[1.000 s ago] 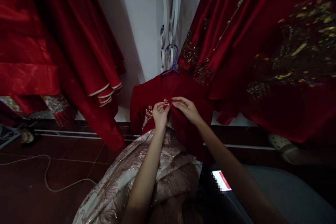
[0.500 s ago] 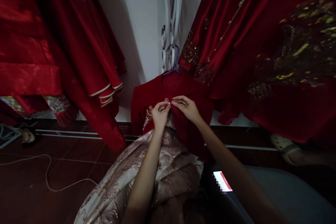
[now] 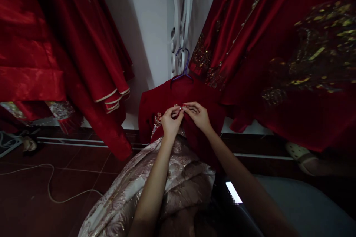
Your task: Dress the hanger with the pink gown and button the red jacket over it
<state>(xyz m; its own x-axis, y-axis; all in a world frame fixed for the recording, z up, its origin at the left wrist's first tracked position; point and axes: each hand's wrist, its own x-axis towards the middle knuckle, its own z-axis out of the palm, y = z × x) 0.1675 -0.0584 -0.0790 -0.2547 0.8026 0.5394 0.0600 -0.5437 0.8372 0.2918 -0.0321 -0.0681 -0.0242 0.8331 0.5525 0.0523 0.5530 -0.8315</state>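
Note:
A dark red jacket (image 3: pixel 155 100) hangs in front of me on a purple hanger (image 3: pixel 184 72). Beaded trim (image 3: pixel 156 122) decorates its left side. At the front opening, my left hand (image 3: pixel 171 120) pinches the jacket's edge by a small ornament, its fingers closed. My right hand (image 3: pixel 198 114) is closed in a pinch on the opposite edge, and the fingertips of both hands meet. Whatever fastener lies between them is too small to make out. Below the hands spreads a shiny patterned silver-pink fabric (image 3: pixel 183 177) over my lap.
Red garments (image 3: pixel 94 44) hang at the left, and a sequinned red garment (image 3: pixel 250 66) at the right. Ornate white metalwork (image 3: pixel 180 18) stands behind the hanger. A cable (image 3: pixel 50 183) crosses the floor. A lit phone screen (image 3: pixel 233 192) and a person's clog (image 3: pixel 302 158) are at the right.
My left fingers have shifted slightly, the thumb moving a little right toward the right fingertips. Both hands stay at the jacket front. The phone screen has turned from red-and-white to plain white.

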